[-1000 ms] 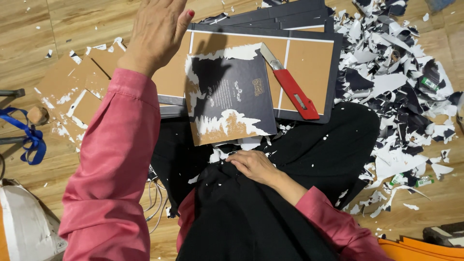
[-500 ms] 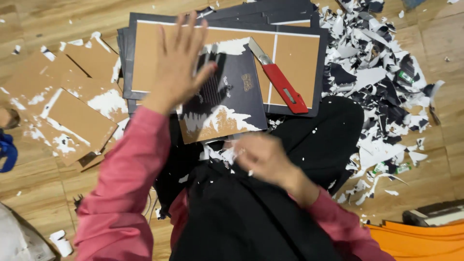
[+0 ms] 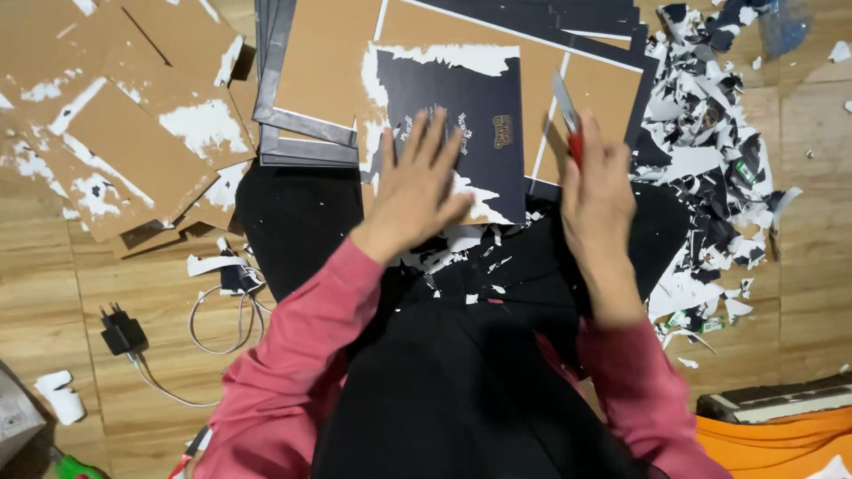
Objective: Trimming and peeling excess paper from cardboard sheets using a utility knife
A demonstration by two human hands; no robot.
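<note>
Head view looks down on a wooden floor littered at 3 o'clock with torn paper scraps. Left hand, fingers spread, presses flat on the dark cover board. Right hand clamps a red utility knife; its handle is mostly hidden, the hand blurred.

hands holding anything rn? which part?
Right hand grips a red utility knife by its handle, blade pointing away. Left hand holds nothing; it lies flat on the dark board.
</note>
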